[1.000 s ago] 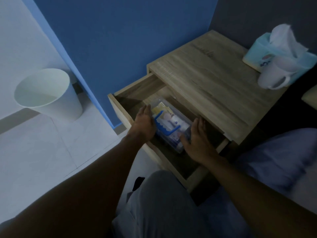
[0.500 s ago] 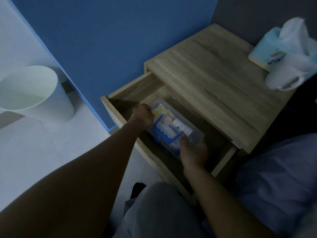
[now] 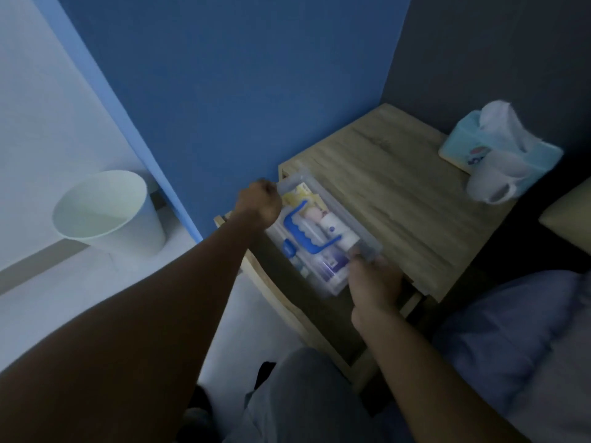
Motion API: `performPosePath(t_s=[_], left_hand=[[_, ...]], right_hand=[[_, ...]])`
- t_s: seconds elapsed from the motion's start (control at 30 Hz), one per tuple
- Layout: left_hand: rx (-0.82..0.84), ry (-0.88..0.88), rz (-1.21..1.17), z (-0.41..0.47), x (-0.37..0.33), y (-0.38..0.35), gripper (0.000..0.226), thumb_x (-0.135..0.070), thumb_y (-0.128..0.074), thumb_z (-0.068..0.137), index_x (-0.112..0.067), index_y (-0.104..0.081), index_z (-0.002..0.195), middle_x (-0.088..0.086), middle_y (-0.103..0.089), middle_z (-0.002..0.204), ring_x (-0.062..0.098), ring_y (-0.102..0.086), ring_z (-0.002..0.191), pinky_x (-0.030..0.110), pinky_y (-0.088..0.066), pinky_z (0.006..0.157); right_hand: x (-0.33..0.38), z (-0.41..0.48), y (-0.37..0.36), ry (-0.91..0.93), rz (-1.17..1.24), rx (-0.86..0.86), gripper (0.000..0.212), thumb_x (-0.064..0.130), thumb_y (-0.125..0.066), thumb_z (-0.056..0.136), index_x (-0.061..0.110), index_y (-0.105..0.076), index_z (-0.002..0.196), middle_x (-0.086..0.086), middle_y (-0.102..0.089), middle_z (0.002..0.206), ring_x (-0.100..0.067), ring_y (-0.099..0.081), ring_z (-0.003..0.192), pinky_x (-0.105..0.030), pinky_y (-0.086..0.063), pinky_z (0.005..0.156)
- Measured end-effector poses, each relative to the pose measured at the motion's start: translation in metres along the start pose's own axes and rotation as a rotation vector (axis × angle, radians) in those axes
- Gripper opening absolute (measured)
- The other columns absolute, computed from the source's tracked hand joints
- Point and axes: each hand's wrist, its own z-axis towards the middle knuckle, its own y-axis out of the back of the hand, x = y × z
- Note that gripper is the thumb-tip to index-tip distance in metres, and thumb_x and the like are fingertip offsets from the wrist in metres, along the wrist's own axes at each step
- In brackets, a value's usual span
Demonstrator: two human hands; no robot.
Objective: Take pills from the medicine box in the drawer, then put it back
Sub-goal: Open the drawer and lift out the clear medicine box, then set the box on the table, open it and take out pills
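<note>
The medicine box [image 3: 319, 231] is a clear plastic case with a blue handle on its lid and bottles and packets visible inside. It hangs lifted above the open drawer [image 3: 256, 276], level with the nightstand top [image 3: 399, 206]. My left hand [image 3: 259, 203] grips its far left end in a fist. At the near right end, my right hand [image 3: 372, 279] holds the box from below. The box and my arms hide most of the drawer's inside.
A tissue box [image 3: 499, 148] and a white mug [image 3: 492, 183] stand at the nightstand's far right corner. A white waste bin [image 3: 108, 212] sits on the floor to the left, by the blue wall. My knee [image 3: 303, 394] and the bed [image 3: 511, 346] are close by.
Both hands closed on the ends of the medicine box inside the drawer, then raised it out and up to the level of the nightstand top.
</note>
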Motion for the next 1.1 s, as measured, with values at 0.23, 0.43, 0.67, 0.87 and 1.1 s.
performPosePath(t_s=[0.23, 0.43, 0.67, 0.87, 1.1], left_hand=[[-0.085, -0.023, -0.144, 0.031, -0.041, 0.040, 0.041, -0.032, -0.042, 0.092, -0.016, -0.063, 0.124, 0.011, -0.062, 0.127, 0.031, -0.056, 0.118, 0.033, -0.042, 0.100], [-0.104, -0.067, -0.240, 0.072, -0.058, 0.036, 0.034, -0.031, -0.051, 0.088, -0.021, -0.065, 0.117, 0.003, -0.067, 0.117, 0.019, -0.061, 0.106, 0.020, -0.041, 0.081], [-0.054, -0.110, -0.327, 0.121, -0.054, 0.004, 0.024, -0.030, -0.053, 0.089, -0.024, -0.070, 0.104, -0.007, -0.066, 0.092, 0.009, -0.061, 0.081, 0.012, -0.042, 0.061], [-0.050, -0.129, -0.330, 0.145, -0.048, -0.013, 0.024, -0.030, -0.058, 0.085, -0.026, -0.071, 0.105, -0.011, -0.066, 0.088, 0.001, -0.059, 0.071, 0.004, -0.036, 0.050], [-0.016, -0.165, -0.223, 0.150, -0.041, -0.025, 0.051, -0.042, -0.048, 0.095, -0.018, -0.046, 0.141, 0.003, -0.052, 0.142, 0.019, -0.049, 0.129, 0.024, -0.037, 0.104]], right_hand=[[0.072, 0.015, -0.012, 0.094, 0.015, 0.003, 0.025, 0.033, -0.072, 0.087, 0.021, -0.068, 0.108, 0.001, -0.072, 0.095, -0.008, -0.072, 0.077, -0.021, -0.056, 0.054], [0.104, 0.060, -0.031, 0.162, -0.019, -0.071, 0.034, 0.033, -0.076, 0.083, 0.013, -0.069, 0.110, -0.001, -0.072, 0.094, -0.006, -0.069, 0.073, -0.019, -0.053, 0.051], [0.110, 0.110, -0.042, 0.199, -0.112, -0.086, 0.037, 0.030, -0.072, 0.088, 0.010, -0.064, 0.118, -0.005, -0.071, 0.101, -0.014, -0.072, 0.080, -0.030, -0.062, 0.064], [0.108, 0.135, -0.048, 0.234, -0.139, -0.088, 0.032, 0.027, -0.068, 0.090, 0.013, -0.062, 0.118, 0.001, -0.064, 0.091, -0.005, -0.063, 0.070, -0.022, -0.052, 0.053], [0.098, 0.133, -0.046, 0.273, -0.133, -0.047, 0.036, 0.037, -0.065, 0.091, 0.017, -0.063, 0.121, -0.007, -0.070, 0.112, -0.018, -0.073, 0.091, -0.038, -0.062, 0.076]])
